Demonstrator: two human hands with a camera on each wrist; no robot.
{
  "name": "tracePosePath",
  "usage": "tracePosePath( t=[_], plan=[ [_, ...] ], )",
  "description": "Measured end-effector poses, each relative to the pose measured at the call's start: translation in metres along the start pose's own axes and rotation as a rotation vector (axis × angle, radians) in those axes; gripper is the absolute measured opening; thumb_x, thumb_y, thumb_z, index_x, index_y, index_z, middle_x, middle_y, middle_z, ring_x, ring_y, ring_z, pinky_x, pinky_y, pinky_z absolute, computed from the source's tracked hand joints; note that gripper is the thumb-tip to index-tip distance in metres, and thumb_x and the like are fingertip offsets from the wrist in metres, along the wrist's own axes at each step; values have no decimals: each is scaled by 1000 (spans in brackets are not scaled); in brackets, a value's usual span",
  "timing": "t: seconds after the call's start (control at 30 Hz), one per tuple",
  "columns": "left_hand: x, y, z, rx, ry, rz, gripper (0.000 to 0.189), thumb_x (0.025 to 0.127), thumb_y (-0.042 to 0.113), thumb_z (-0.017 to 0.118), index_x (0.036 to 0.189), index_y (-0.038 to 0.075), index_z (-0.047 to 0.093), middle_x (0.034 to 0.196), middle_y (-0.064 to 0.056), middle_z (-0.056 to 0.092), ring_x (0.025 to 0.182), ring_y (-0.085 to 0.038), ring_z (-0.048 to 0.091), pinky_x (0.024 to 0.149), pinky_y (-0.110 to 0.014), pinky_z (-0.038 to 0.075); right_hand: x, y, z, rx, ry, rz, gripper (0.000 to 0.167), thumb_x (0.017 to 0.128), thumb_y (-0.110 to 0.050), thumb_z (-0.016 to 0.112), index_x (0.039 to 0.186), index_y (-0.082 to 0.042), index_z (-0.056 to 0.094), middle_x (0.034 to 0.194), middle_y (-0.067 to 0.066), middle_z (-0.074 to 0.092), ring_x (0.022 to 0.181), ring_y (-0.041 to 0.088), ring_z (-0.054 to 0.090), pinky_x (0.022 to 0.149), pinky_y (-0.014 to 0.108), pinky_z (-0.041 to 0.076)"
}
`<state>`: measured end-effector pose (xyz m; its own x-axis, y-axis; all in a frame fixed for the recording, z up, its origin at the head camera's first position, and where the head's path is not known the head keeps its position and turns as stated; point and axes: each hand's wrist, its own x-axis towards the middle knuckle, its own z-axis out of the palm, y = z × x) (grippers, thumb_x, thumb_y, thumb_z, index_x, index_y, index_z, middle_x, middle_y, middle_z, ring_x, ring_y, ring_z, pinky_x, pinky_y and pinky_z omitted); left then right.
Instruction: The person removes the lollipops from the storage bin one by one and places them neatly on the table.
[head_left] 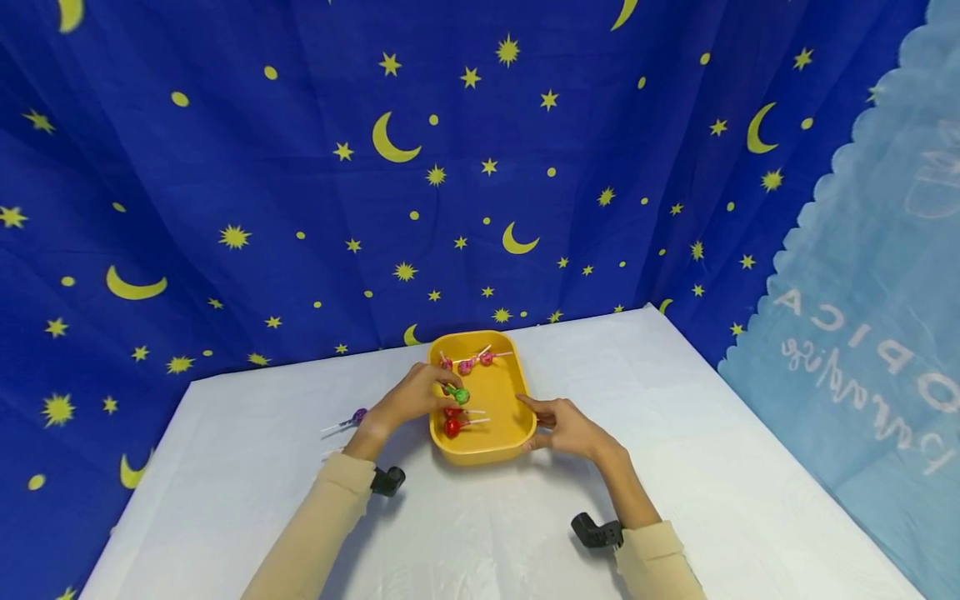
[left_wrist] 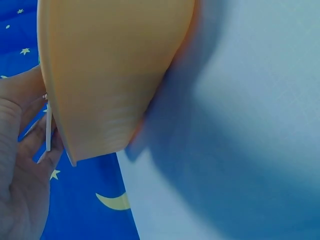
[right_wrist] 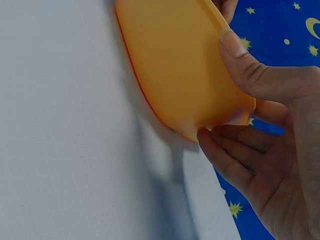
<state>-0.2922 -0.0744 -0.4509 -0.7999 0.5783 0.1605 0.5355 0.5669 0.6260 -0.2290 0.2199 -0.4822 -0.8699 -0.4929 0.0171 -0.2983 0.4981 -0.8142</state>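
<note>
A yellow tray stands on the white table. Over its left side, my left hand pinches a green lollipop; the left wrist view shows a white stick between the fingers beside the tray wall. My right hand grips the tray's right side, thumb at the rim and fingertips low on the outer wall. Inside the tray, pink lollipops lie toward the far end. Two red lollipops lie at the near left, one partly behind the left hand.
On the table left of the tray lies a purple lollipop, partly behind the left wrist. Nearer, a white stick pokes out past the left forearm. A blue star-and-moon curtain hangs behind the table, a light-blue cloth at the right.
</note>
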Motion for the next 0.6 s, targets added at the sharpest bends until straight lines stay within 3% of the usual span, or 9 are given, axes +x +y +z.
tracePosePath(
  t=[0.33,0.6],
  plan=[
    [-23,4,-8,-33,65,-17,24,83,12,77,107,12,75,102,2,74,91,-18,63,82,-43,52,2,-1,3,-28,-3,3,81,79,-28,81,145,-1,42,148,23,42,124,36,56,102,44,46],
    [-40,9,-14,-24,152,6,26,82,10,78,108,11,75,100,0,74,92,-18,64,89,-49,52,2,0,2,-45,15,14,81,79,-30,81,145,-4,43,147,21,43,124,34,56,101,41,47]
  ],
)
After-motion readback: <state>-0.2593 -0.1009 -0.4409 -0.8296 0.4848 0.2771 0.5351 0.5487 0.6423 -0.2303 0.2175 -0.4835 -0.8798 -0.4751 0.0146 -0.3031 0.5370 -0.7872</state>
